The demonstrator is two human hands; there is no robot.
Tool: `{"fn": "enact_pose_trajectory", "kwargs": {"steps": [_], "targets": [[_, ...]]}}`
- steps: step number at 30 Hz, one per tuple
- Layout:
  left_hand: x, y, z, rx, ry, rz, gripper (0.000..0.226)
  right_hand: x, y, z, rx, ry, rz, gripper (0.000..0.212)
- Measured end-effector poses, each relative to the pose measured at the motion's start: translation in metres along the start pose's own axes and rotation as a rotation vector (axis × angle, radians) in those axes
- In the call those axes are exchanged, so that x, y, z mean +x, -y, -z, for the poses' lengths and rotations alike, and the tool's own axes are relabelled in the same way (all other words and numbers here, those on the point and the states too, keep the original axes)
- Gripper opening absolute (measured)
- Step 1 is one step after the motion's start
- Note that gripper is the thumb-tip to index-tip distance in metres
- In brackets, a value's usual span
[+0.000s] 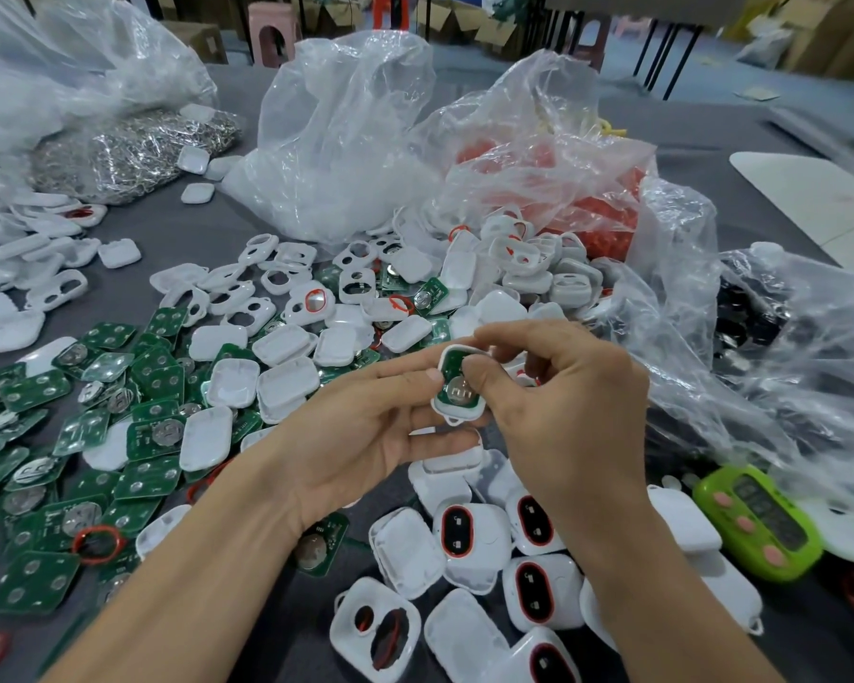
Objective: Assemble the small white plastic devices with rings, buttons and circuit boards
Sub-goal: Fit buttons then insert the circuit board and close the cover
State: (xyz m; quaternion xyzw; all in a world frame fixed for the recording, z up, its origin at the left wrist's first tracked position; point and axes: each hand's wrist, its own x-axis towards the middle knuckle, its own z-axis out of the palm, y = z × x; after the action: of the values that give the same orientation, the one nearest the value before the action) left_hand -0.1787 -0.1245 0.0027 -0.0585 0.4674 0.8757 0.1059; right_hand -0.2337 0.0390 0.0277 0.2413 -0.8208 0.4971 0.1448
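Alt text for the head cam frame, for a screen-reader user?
Two bare hands hold a small white shell with a green circuit board seated in it: the left hand pinches its edge, the right hand presses the board with its thumb. Loose boards, empty shells, finished devices and clear plastic bags cover the grey table.

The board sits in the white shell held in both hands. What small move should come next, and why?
Probably push the circuit board flat into the white shell with the thumb of the right hand while the left hand steadies it. The board, coin cell up, lies inside the rim, the thumb touches it, and no cover is on yet.
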Motion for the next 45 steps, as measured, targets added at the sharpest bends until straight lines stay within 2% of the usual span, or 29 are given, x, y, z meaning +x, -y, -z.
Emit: {"fn": "enact_pose_trajectory", "kwargs": {"steps": [5,15,22,32,39,42,45], "targets": [[0.003,0.003,0.0,0.08,-0.029,-0.038,0.051,0.0,-0.003,-0.003,0.038,0.009,-0.086,0.021],[0.004,0.004,-0.001,0.091,-0.059,-0.054,0.047,0.0,-0.006,-0.005,0.064,0.013,-0.15,0.016],[0.003,0.005,-0.005,0.113,-0.12,-0.069,0.032,0.002,-0.008,-0.005,0.164,0.069,-0.195,0.018],[0.003,0.007,-0.004,0.177,-0.133,-0.087,0.04,0.001,-0.007,-0.007,0.126,0.045,-0.2,0.017],[0.003,0.008,-0.005,0.199,-0.137,-0.092,0.037,0.001,-0.007,-0.007,0.118,0.057,-0.225,0.017],[0.002,0.007,-0.007,0.199,-0.165,-0.096,0.033,0.002,-0.009,-0.006,0.182,0.101,-0.297,0.009],[0.002,0.007,-0.008,0.193,-0.188,-0.088,0.033,0.003,-0.011,-0.006,0.2,0.127,-0.343,0.011]]}}
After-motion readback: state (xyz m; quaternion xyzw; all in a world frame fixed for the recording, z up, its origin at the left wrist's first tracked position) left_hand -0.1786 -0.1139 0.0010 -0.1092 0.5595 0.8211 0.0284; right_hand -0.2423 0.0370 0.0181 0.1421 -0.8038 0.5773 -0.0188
